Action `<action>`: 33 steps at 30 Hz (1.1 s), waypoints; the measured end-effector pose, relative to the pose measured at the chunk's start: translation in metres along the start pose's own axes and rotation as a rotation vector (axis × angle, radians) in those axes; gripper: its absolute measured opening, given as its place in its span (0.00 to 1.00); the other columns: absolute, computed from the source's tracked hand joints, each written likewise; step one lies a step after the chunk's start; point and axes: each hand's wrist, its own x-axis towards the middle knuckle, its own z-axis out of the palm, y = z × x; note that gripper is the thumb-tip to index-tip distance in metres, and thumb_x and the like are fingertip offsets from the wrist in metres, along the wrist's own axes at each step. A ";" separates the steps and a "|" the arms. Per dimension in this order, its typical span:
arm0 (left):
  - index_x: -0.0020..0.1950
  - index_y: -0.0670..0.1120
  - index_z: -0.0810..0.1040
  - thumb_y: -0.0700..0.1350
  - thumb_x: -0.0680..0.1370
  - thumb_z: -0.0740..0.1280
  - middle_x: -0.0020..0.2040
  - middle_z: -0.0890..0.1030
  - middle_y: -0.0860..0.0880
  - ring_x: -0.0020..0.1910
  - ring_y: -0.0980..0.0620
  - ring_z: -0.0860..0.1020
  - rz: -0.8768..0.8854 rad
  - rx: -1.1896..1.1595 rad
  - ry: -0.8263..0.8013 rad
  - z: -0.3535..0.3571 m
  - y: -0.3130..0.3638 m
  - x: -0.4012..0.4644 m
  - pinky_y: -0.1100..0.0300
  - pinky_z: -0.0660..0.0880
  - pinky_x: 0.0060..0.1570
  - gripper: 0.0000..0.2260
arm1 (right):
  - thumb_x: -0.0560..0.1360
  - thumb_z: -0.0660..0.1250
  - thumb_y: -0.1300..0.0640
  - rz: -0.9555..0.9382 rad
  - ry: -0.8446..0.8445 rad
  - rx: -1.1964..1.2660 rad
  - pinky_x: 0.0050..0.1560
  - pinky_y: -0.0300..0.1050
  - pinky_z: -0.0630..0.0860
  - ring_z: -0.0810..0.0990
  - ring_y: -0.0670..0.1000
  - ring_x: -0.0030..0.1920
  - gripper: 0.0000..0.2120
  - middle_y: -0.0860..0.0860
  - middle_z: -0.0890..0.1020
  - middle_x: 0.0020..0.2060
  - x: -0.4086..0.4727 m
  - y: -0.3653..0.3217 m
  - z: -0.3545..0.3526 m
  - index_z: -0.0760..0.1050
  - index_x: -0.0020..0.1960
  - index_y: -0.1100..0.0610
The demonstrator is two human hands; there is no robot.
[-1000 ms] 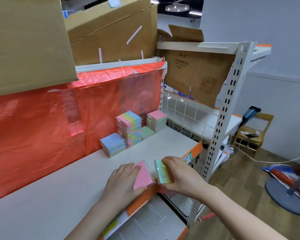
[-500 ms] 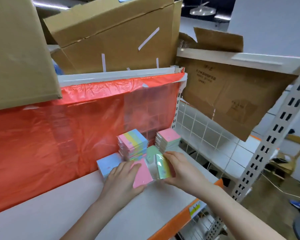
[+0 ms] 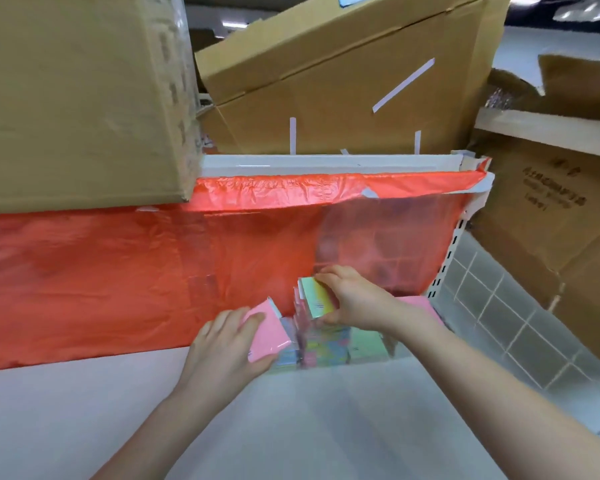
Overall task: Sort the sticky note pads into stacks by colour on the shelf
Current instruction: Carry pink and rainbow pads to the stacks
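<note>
Two pads in hand, one each. Right hand (image 3: 352, 299) pinches the multicolour pad (image 3: 317, 296) by its edges, thumb low, fingers over the top; pad is tilted, long axis running up toward the red plastic sheet (image 3: 118, 271) and down toward the person. It sits directly above the multicolour stack (image 3: 321, 344), which is blurred, so contact or gap can't be called. Right hand is the nearer one to that stack; judged next move is a short drop, squaring the pad to the stack edges.

Left hand (image 3: 229, 344) grips the pink pad (image 3: 265, 330), fingers wrapped over its near face, just left of the multicolour stack. Its target, the pink stack (image 3: 421, 304), lies on the far side of the multicolour stack, right of it and partly hidden behind the right forearm. So the left hand would have to cross the right arm, or wait. Green pads (image 3: 366, 344) lie just right of the multicolour stack on the white shelf (image 3: 84, 410).
</note>
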 end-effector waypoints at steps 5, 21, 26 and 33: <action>0.53 0.50 0.80 0.65 0.66 0.57 0.50 0.81 0.51 0.48 0.50 0.78 -0.103 0.036 -0.038 -0.005 0.002 -0.002 0.57 0.78 0.41 0.27 | 0.65 0.74 0.41 -0.031 -0.117 -0.035 0.68 0.51 0.65 0.64 0.55 0.68 0.40 0.56 0.70 0.65 0.024 0.011 0.000 0.66 0.69 0.60; 0.55 0.48 0.80 0.64 0.67 0.58 0.53 0.81 0.49 0.50 0.47 0.81 -0.136 -0.002 -0.059 -0.022 0.034 0.023 0.54 0.78 0.44 0.27 | 0.73 0.66 0.39 -0.051 0.084 0.057 0.66 0.48 0.67 0.61 0.48 0.71 0.33 0.47 0.65 0.71 -0.001 0.024 -0.001 0.63 0.72 0.53; 0.57 0.49 0.78 0.65 0.67 0.58 0.55 0.80 0.49 0.53 0.49 0.76 0.026 -0.085 -0.009 -0.023 0.075 0.059 0.55 0.77 0.47 0.27 | 0.78 0.60 0.55 0.215 0.383 0.163 0.56 0.50 0.72 0.73 0.52 0.61 0.16 0.50 0.74 0.59 -0.049 0.066 0.013 0.71 0.66 0.52; 0.69 0.53 0.68 0.66 0.72 0.61 0.66 0.71 0.54 0.65 0.54 0.66 0.215 -0.269 -0.183 0.002 0.155 0.107 0.59 0.65 0.62 0.30 | 0.74 0.58 0.69 0.602 0.550 0.321 0.55 0.46 0.71 0.77 0.58 0.56 0.16 0.58 0.79 0.55 -0.100 0.127 0.039 0.77 0.58 0.62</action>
